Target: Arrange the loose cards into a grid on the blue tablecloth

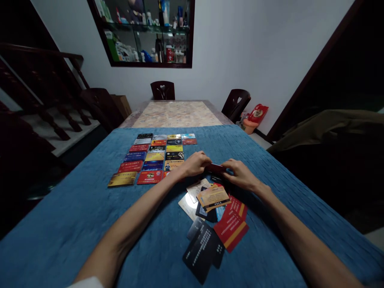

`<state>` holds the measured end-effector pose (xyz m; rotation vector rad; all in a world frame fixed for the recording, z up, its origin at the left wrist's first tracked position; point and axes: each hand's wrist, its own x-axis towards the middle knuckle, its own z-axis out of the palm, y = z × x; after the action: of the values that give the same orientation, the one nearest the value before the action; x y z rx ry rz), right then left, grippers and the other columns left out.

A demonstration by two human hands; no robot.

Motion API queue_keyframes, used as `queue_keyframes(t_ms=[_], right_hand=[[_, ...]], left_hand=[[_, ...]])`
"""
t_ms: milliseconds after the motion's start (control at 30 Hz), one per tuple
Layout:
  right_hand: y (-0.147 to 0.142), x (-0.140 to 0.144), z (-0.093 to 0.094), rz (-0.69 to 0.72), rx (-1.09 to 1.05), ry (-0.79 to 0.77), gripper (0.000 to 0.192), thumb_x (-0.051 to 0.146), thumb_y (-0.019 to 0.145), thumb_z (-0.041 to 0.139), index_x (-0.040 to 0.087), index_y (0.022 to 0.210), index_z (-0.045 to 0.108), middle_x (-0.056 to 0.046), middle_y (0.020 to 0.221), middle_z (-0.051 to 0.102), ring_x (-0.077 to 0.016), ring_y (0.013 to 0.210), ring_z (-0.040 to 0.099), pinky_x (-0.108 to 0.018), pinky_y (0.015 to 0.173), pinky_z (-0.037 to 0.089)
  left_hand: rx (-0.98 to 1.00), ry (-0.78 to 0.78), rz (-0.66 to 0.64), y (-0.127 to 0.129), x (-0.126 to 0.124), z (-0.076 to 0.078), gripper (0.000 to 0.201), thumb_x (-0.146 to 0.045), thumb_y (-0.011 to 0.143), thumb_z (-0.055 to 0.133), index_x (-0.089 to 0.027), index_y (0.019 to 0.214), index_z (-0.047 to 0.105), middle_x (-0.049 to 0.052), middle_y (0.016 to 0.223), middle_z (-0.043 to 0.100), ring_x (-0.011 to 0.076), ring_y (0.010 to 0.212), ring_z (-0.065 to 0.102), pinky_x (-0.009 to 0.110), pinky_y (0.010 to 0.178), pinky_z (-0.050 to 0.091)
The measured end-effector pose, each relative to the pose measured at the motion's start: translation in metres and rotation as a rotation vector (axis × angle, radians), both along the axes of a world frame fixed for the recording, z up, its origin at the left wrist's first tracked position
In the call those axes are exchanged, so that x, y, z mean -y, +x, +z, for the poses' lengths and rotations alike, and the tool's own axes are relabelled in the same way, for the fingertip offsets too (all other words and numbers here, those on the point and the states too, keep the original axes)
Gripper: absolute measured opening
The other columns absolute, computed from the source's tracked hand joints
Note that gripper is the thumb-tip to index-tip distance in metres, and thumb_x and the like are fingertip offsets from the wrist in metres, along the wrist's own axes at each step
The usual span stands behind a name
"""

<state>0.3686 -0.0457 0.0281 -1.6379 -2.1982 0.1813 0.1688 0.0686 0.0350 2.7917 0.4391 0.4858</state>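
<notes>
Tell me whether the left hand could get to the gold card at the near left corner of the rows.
Probably yes: the left hand is by the rows, and only bare blue cloth surrounds the gold card.

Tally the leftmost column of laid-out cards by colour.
Red cards: 2
Blue card: 1
Black card: 1
Grey card: 1
Gold card: 1
Total: 6

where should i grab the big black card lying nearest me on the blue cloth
Take the big black card by its near corner, coming from the near side. That corner lies bare on the blue cloth, while its far end meets another black card near the red cards. It lies flat, so probably lift an edge first.
</notes>
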Motion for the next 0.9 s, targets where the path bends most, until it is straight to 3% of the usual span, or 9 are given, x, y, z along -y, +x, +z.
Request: queue_keyframes(t_ms=[300, 633, 767, 900], right_hand=[[0.0007, -0.0021, -0.0073, -0.095, -0.009, -0.018, 0.026, 0.014, 0.079, 0.057, 0.018, 0.1, 0.073, -0.008, 0.088, 0.07, -0.0213, 0.081, 0.062, -0.03, 0.072, 0.043], [-0.0008, -0.0019, -0.007, -0.156, 0.037, 0.001, 0.026, 0.017, 0.081, 0.057, 0.018, 0.101, 0.072, -0.008, 0.087, 0.068, -0.0202, 0.078, 0.061, -0.028, 0.069, 0.041], [0.0023, -0.0034, -0.0075, -0.177, -0.021, 0.094, 0.022, 0.016, 0.078, 0.057, 0.018, 0.094, 0.072, -0.007, 0.085, 0.07, -0.021, 0.079, 0.06, -0.03, 0.071, 0.043], [0.0057, -0.0058, -0.0069, -0.127, -0.182, 0.308, 0.014, 0.02, 0.081, 0.058, 0.021, 0.088, 0.07, -0.005, 0.083, 0.071, -0.0225, 0.081, 0.061, -0.034, 0.074, 0.046]], left_hand=[[-0.008, -0.015, 0.054, -0.0011, -0.0033, -0.004, 0.04, -0.001, 0.07, 0.049, -0.015, 0.097, 0.075, 0.008, 0.089, 0.073, 0.0204, 0.084, 0.062, 0.029, 0.078, 0.048], [-0.026, 0.007, 0.071, -0.0013, -0.0004, -0.0009, 0.033, -0.002, 0.074, 0.05, -0.013, 0.092, 0.075, 0.009, 0.087, 0.073, 0.0198, 0.083, 0.063, 0.027, 0.077, 0.047], [-0.034, 0.031, 0.078, -0.0019, -0.0004, 0.0001, 0.03, -0.003, 0.075, 0.051, -0.012, 0.09, 0.075, 0.009, 0.085, 0.072, 0.0196, 0.081, 0.062, 0.027, 0.075, 0.047], [-0.009, 0.027, 0.088, -0.0013, 0.0008, -0.0023, 0.027, -0.004, 0.075, 0.053, -0.013, 0.09, 0.074, 0.007, 0.086, 0.073, 0.019, 0.083, 0.062, 0.026, 0.076, 0.047]])
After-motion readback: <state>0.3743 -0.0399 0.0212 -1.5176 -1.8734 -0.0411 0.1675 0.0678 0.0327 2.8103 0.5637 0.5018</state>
